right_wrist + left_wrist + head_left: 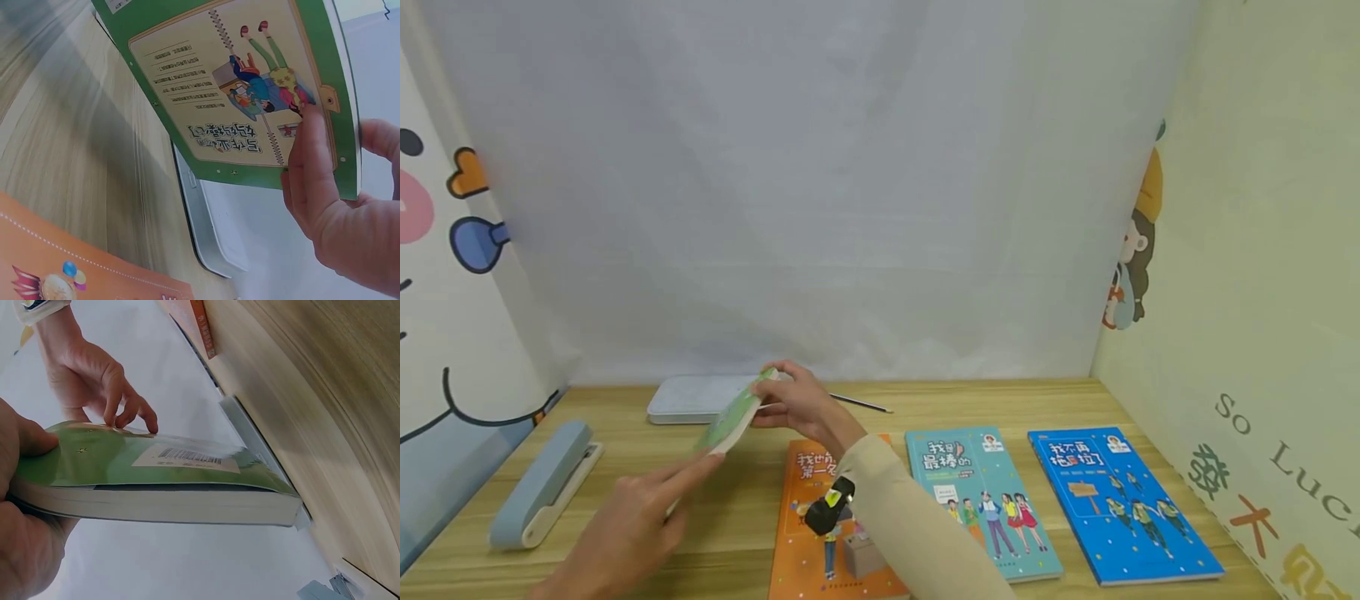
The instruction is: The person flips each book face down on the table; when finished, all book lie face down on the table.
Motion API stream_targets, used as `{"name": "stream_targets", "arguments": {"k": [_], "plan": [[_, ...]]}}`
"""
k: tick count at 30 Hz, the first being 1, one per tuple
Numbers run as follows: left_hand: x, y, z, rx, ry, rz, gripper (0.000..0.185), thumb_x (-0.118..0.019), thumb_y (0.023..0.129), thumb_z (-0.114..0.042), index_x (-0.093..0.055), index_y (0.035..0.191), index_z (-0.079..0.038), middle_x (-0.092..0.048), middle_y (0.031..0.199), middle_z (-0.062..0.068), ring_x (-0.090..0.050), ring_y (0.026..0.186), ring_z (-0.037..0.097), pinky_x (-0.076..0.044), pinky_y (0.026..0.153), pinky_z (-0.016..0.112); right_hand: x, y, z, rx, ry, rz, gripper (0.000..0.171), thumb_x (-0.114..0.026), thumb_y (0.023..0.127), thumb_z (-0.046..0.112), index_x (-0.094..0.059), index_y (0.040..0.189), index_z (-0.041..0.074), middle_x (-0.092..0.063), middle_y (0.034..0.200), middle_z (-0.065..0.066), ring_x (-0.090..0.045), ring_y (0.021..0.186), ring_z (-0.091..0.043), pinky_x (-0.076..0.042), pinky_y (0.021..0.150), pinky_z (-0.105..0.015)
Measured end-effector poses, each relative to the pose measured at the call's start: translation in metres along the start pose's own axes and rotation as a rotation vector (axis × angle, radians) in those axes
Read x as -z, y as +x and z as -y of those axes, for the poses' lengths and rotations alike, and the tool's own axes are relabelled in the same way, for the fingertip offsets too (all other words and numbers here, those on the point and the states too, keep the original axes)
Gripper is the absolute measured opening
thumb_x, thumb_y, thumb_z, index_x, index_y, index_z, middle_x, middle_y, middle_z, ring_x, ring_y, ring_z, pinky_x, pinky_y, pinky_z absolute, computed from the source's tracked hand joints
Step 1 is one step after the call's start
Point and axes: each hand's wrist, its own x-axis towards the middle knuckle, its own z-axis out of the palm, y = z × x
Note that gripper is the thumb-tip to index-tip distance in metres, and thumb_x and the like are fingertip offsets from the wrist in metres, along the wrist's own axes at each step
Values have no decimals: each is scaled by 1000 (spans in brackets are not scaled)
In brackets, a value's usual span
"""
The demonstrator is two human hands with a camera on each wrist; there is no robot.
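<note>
Green-covered paperback (735, 414) held in the air above the wooden counter (940, 404), between both hands, tilted with its far end higher than its near end. The left hand (632, 521) grips the near end: the left-wrist view shows the thumb lying on the back cover, which bears a barcode label (187, 458), and the remaining fingers curled beneath the page block. The right hand (793, 400) pinches the far edge; the right-wrist view shows the thumb (309, 162) pressed flat on the illustrated front cover and the other fingers behind it. The book touches nothing on the counter.

Just behind it lies a pale flat case (696, 398), with a dark pen (859, 404) to the right of that. A light-blue stapler (542, 483) rests at the left. Three further books lie face up in a row along the near right: orange book (808, 517), teal book (977, 500), blue book (1116, 504).

Judged step: carrying, with the book lifted and supported at both ends, not yet set down. Judged requirement for the next move: both grips kept firm while the book is levelled, and a bare stretch of counter chosen, since the bare patch left of the orange book is bounded by the stapler and the case.
</note>
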Motion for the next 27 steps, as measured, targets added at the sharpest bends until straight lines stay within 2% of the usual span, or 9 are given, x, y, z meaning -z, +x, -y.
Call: {"name": "stream_targets", "arguments": {"k": [1,4,7,8,11,16,22,24,27], "plan": [[0,0,1,6,-5,-13,56,-72,71,14,-68,123,-5,-75,104,19,-22,53,-12,-24,47,8,0,-1,0,4,-4,10,30,-62,97,11,-54,126,14,-67,99,-12,-71,82,-24,-61,81,-43],[0,-1,1,39,-32,-48,54,-71,73,16,-68,123,-5,-75,105,21,-18,53,-11,-24,48,6,-1,-2,2,25,-22,42,27,-61,99,14,-54,126,15,-66,95,-11,-71,78,-22,-61,81,-44],[3,0,1,81,-42,-98,53,-70,75,17,-68,123,-5,-75,108,19,-43,59,-9,-31,55,4,-1,-4,3,40,-30,62,33,-60,100,18,-51,133,17,-68,101,-14,-73,89,-30,-60,84,-46],[4,0,1,94,-47,-118,66,-71,64,23,-69,123,-5,-75,107,18,-52,64,-6,-34,58,5,-1,-4,4,46,-30,68,38,-60,101,19,-49,137,17,-68,106,-17,-73,95,-34,-60,85,-46],[6,1,1,125,-70,-195,65,-68,64,25,-70,122,-4,-75,105,19,-63,81,-3,-39,60,6,-1,-5,5,62,-22,81,51,-60,101,20,-40,149,19,-64,125,-23,-64,116,-43,-58,90,-49],[8,3,-2,197,-125,-260,61,-67,67,27,-70,121,-2,-73,105,25,-44,64,-17,-28,44,6,1,-6,6,81,-4,81,54,-59,102,20,-39,152,22,-56,138,-18,-57,125,-48,-54,97,-53],[8,7,-3,248,-171,-364,55,-66,71,26,-71,120,0,-68,115,-2,-12,35,-5,-19,36,8,2,-6,4,87,-10,65,51,-58,102,18,-42,150,21,-57,136,-19,-56,126,-47,-50,102,-56],[10,9,-5,257,-175,-382,55,-66,72,25,-70,121,0,-69,116,2,-19,35,-8,-22,37,8,3,-5,3,89,-18,57,52,-58,102,18,-41,151,19,-59,135,-21,-57,126,-46,-51,101,-54],[13,13,-8,272,-182,-395,55,-65,72,24,-70,122,2,-71,109,24,-43,52,-21,-36,45,5,4,-5,1,92,-35,46,53,-57,102,18,-40,152,16,-60,134,-23,-58,125,-45,-54,98,-50]]}}
